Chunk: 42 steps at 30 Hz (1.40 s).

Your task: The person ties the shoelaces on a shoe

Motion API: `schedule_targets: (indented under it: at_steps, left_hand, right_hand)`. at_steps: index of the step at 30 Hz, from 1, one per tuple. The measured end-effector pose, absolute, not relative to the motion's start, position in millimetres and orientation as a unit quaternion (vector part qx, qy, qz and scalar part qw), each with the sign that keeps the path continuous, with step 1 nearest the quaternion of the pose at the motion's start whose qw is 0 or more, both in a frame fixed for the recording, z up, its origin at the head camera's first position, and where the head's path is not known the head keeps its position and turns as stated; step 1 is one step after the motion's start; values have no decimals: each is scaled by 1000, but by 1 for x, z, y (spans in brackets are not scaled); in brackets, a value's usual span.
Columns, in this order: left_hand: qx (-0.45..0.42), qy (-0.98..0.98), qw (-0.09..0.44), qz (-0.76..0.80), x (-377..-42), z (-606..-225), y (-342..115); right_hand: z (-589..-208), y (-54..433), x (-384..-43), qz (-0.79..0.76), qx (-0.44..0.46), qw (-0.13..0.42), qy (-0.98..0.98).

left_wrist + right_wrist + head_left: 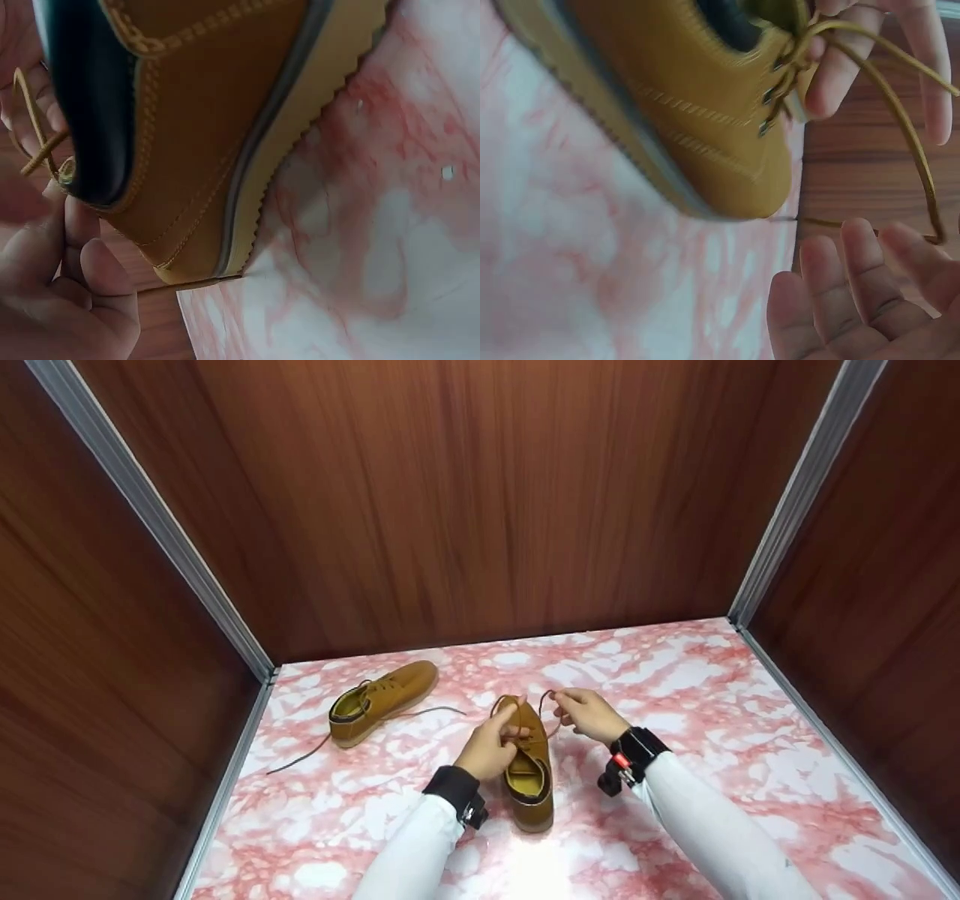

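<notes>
A tan shoe stands upright on the marbled surface, its toe pointing away from me. My left hand is over its lacing and pinches a brown shoelace near the tongue. To the right of the toe, my right hand holds another stretch of lace between thumb and index finger, its other fingers loosely extended. The laces cross above the eyelets in the right wrist view. The left thumb is blurred in the left wrist view, and my left hand covers part of the shoe's upper.
A matching tan shoe lies at the back left, its loose lace ends spread on the pink and white surface. Wood-patterned panels with metal corner strips enclose the back and sides.
</notes>
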<state>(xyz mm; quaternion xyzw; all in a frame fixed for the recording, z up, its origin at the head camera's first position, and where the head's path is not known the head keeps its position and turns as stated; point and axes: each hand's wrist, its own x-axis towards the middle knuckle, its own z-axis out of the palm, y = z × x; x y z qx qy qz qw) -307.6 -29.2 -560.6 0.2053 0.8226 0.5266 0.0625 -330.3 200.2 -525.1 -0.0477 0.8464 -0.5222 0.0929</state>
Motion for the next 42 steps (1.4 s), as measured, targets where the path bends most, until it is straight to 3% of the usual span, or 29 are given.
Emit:
schedule_targets:
  at_steps: [12,27,42]
  left_hand:
    - [146,857,26,493,-311,-560,-23]
    - [100,769,52,629,-312,-557,-35]
    - [78,726,106,675,-316,-552,-45]
  right_hand:
    - [-540,211,-321,-505,-41,81,858]
    - [-556,178,-308,-471,-207,97,852]
    - [-534,184,-311,-607,-93,131,778]
